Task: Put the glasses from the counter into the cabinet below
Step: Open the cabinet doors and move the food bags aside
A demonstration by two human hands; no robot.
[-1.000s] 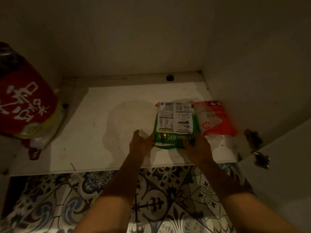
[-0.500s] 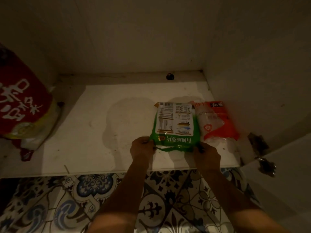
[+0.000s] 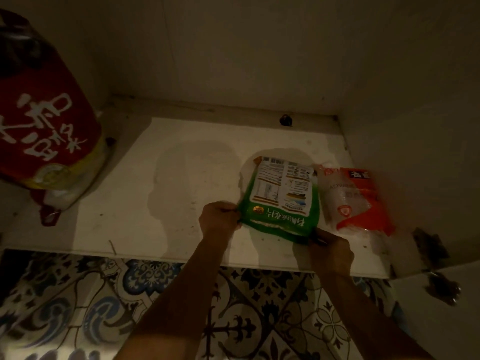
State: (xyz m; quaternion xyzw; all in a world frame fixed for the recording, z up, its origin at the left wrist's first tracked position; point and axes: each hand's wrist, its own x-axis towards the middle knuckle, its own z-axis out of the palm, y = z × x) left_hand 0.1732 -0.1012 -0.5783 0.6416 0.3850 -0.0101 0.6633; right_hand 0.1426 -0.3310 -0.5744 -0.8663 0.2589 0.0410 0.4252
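I look into the open lower cabinet, whose pale shelf floor (image 3: 181, 183) is dimly lit. A green food packet (image 3: 281, 198) lies flat on the shelf at the right of centre. My left hand (image 3: 219, 219) pinches its near left corner and my right hand (image 3: 331, 249) pinches its near right corner. Right beside the packet lies a red and clear plastic packet (image 3: 355, 198), touching it. No glasses and no counter are in view.
A large red sack with white characters (image 3: 41, 126) leans at the shelf's left end. The cabinet's right wall (image 3: 415, 113) and a hinge (image 3: 428, 245) stand at the right, with the open door (image 3: 441, 320) below. Patterned floor tiles (image 3: 78, 307) lie in front.
Both hands have drawn back a little toward the shelf's front edge, now pinching the green packet's near corners. The packet has shifted slightly toward me.
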